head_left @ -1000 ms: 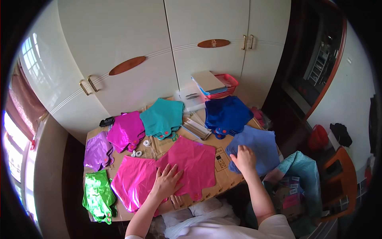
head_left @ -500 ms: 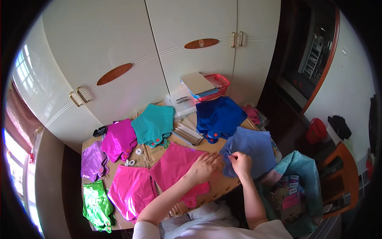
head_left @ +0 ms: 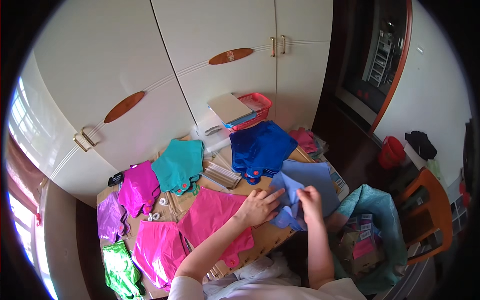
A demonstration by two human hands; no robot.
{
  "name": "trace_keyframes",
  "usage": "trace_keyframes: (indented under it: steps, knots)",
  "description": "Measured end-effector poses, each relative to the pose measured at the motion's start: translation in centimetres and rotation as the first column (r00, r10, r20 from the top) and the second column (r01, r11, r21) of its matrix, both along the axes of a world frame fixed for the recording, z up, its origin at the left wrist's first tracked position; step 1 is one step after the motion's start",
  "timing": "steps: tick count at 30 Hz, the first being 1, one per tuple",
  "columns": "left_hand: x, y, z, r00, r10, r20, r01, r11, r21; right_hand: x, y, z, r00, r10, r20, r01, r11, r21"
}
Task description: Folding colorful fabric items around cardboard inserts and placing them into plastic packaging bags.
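White cupboard doors [head_left: 200, 75] with oval wooden handles stand behind a low cardboard-covered table [head_left: 260, 240] spread with bright cloth pieces.

At its right end, the left hand [head_left: 257, 206] lies with fingers spread on the folded edge of a periwinkle-blue fabric piece [head_left: 305, 182], while the right hand [head_left: 311, 202] pinches the same cloth from the other side — both hands hold it, bunched between them. To do this handling well, I judge the left palm should pin the layer flat while the right draws the fold taut, so that the slippery fabric does not skew.

Just left of the hands lies a hot-pink fabric piece [head_left: 212, 220], and beyond it another pink one [head_left: 160, 250]. Farther back sit a royal-blue satin stack [head_left: 260, 145], a teal piece [head_left: 180, 162] and a magenta one [head_left: 137, 185] — then lilac [head_left: 110, 217] and green [head_left: 120, 270] at the left edge. A red plastic basket [head_left: 257, 102] stands at the rear, and a teal bag [head_left: 380, 210] of packets sits on the floor beside an orange chair [head_left: 430, 210].
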State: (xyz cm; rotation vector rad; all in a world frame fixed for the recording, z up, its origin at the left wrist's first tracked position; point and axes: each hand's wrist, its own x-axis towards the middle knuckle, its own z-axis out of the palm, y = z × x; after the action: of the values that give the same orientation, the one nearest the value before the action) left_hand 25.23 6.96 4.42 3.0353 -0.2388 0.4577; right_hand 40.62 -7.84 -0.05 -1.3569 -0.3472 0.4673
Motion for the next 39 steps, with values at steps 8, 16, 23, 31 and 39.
trace_keyframes:
  steps: [8,16,23,31,39]
  knots:
    - [0.0,0.3,-2.3,0.998,-0.066,-0.005,0.065,0.995,-0.075,11.4,-11.0,0.6,0.851,-0.525,-0.002,0.502,0.814,0.291]
    - [-1.0,0.0,-2.5,0.999,-0.022,-0.034,0.021,0.999,-0.043,6.8,-2.2,19.2,0.351,-0.592,0.725,0.529,0.765,0.368]
    - [-1.1,-0.6,-1.8,0.999,-0.036,-0.032,0.03,0.984,-0.173,6.1,14.3,10.6,-0.22,0.389,0.895,-0.126,0.898,-0.422]
    - [-7.6,3.6,2.1,0.987,0.142,-0.073,-0.157,0.944,-0.291,-0.5,19.6,6.8,-0.104,0.774,0.624,0.088,0.632,-0.77]
    - [-6.8,10.5,2.6,0.936,0.351,-0.034,-0.34,0.87,-0.357,0.2,21.1,2.1,0.151,0.556,0.818,0.088,0.816,-0.571]
